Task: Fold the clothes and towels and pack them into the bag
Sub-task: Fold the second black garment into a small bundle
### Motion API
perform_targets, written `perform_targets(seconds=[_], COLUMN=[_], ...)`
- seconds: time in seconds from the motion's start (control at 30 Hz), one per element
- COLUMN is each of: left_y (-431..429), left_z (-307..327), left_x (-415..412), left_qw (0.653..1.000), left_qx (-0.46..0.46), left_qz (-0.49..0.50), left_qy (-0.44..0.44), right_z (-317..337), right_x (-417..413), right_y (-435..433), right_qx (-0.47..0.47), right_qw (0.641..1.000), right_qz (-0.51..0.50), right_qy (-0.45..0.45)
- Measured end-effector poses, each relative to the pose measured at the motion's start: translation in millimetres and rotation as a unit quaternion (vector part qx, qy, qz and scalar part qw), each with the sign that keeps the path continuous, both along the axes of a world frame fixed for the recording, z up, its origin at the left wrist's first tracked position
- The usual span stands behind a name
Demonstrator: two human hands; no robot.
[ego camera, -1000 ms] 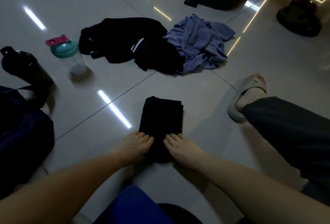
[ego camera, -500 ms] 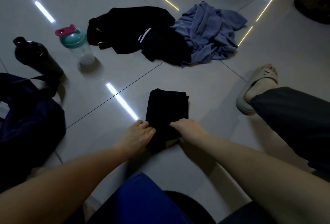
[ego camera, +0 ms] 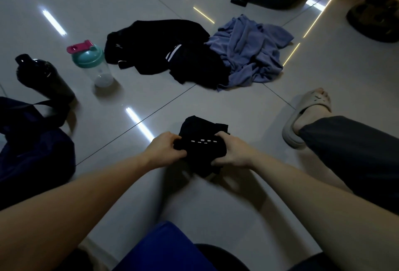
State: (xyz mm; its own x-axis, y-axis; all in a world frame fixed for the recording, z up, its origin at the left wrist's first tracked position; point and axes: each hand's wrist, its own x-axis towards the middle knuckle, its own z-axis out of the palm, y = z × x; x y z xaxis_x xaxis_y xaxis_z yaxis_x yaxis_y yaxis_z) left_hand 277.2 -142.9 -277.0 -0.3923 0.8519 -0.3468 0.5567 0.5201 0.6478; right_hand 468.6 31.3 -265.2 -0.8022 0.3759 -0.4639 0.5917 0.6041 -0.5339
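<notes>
View from the head, looking down at a dim, glossy tiled floor (ego camera: 237,108). Two bare forearms reach forward. The left hand (ego camera: 166,149) and right hand (ego camera: 232,152) hold a folded black garment (ego camera: 203,141) between them, one at each side. Each grip is curled tight on the cloth, thumbs on top. A short row of small white marks shows on the garment's upper face. It sits low, straight ahead of the person; whether its lower edge touches the floor is unclear.

Farther away lies a crumpled pile of black clothes (ego camera: 164,50), touching a rumpled blue towel (ego camera: 248,52) on its right. To the pile's left stands a clear shaker bottle (ego camera: 92,63) with a teal lid and pink cap, and next to it a black bottle (ego camera: 43,78). A dark navy bag (ego camera: 32,141) slumps at the left edge. At right, a foot in a pale slide sandal (ego camera: 306,117) rests on the floor.
</notes>
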Motion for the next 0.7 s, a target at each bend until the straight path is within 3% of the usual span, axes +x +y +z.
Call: perform_targets(seconds=[0.13, 0.3, 0.43, 0.6, 0.7], left_y=[6, 11, 20, 25, 27], left_z=[-12, -22, -31, -42, -46], left_x=[-4, -1, 0, 3, 4], left_qw=[0.996, 0.993, 0.993, 0.985, 0.973], left_qx=[-0.003, 0.014, -0.009, 0.018, 0.037], left_qz=[0.035, 0.068, 0.104, 0.160, 0.211], left_qy=[-0.078, -0.097, -0.053, -0.055, -0.084], right_z=[-13, -11, -26, -36, -41], right_x=[0, 0, -9, -25, -40], right_y=[1, 1, 3, 11, 14], right_qx=[0.002, -0.174, -0.096, -0.101, -0.047], right_qw=[0.995, 0.951, 0.971, 0.953, 0.957], right_qz=[-0.080, -0.225, -0.200, -0.265, -0.271], right_qy=[0.061, 0.118, 0.087, 0.110, 0.095])
